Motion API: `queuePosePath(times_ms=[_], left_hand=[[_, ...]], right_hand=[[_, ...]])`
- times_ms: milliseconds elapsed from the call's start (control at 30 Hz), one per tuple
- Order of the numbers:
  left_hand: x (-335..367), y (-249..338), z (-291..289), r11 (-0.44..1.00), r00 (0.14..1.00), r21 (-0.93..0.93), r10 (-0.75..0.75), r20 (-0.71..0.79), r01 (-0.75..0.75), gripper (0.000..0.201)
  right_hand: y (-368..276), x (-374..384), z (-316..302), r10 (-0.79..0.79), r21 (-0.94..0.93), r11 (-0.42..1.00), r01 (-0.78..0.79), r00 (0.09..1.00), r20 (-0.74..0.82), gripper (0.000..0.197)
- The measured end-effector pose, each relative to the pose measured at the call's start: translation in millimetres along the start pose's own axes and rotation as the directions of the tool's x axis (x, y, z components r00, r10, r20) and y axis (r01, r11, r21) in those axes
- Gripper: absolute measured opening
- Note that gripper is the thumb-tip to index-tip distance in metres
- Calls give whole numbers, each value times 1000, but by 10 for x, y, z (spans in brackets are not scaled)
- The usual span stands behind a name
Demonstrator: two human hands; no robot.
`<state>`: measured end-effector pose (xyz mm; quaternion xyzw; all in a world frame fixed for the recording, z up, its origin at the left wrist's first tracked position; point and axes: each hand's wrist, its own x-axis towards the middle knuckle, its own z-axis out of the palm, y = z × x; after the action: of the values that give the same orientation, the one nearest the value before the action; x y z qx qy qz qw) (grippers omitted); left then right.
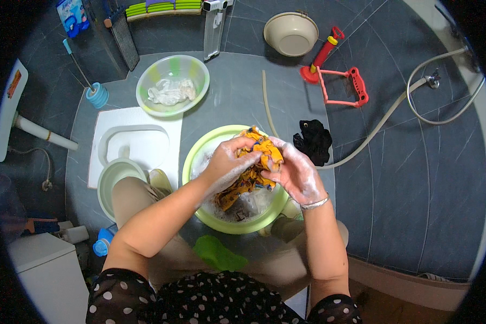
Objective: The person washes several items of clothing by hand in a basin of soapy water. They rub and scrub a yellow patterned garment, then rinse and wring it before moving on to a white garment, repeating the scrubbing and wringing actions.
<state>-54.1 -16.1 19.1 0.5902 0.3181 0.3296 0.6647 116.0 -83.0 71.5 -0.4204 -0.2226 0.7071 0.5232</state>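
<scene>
Both hands are wet with suds and hold a bunched yellow-orange patterned cloth [268, 151] above a light green basin [279, 208]. My left hand [231, 161] grips the cloth from the left, its thumb pressed against the fabric. On the other side my right hand [301, 175], with a bracelet at the wrist, has its fingers curled round the cloth's right edge. Part of the cloth hangs down into the foamy water [256, 202]. What else lies under the foam is hard to make out.
Beyond the left hand, a second basin [146, 89] holds white cloth [173, 92]. Black cloth [312, 141] lies on the floor at the right, beside a hose [370, 141]. A squat toilet [102, 129] and pale bucket [109, 186] are at the left; a red plunger-like pump [324, 56] stands far right.
</scene>
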Motion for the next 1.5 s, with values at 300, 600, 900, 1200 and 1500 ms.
queuePosePath(times_ms=[300, 600, 900, 1200, 1500], left_hand=[[-7, -174, -11, 994, 994, -63, 86, -70, -90, 11], [-41, -44, -40, 987, 986, 56, 152, -64, -149, 17], [-22, 5, -63, 994, 993, 108, -30, 112, 18, 25], [-8, -72, -81, 978, 944, -52, -181, 276, 203, 33], [-8, -92, -47, 959, 945, -149, -195, 261, 239, 27]], right_hand=[[114, -13, -189, -420, -780, 563, 274, 908, 16, 35], [33, -44, -123, -333, -587, 771, 249, 942, -37, 21], [51, -57, -5, -658, -897, -22, 441, 669, 345, 22], [-20, -75, -51, -338, -835, 301, 461, 870, 359, 47], [-107, -95, -332, -315, -876, 398, 271, 938, 147, 25]])
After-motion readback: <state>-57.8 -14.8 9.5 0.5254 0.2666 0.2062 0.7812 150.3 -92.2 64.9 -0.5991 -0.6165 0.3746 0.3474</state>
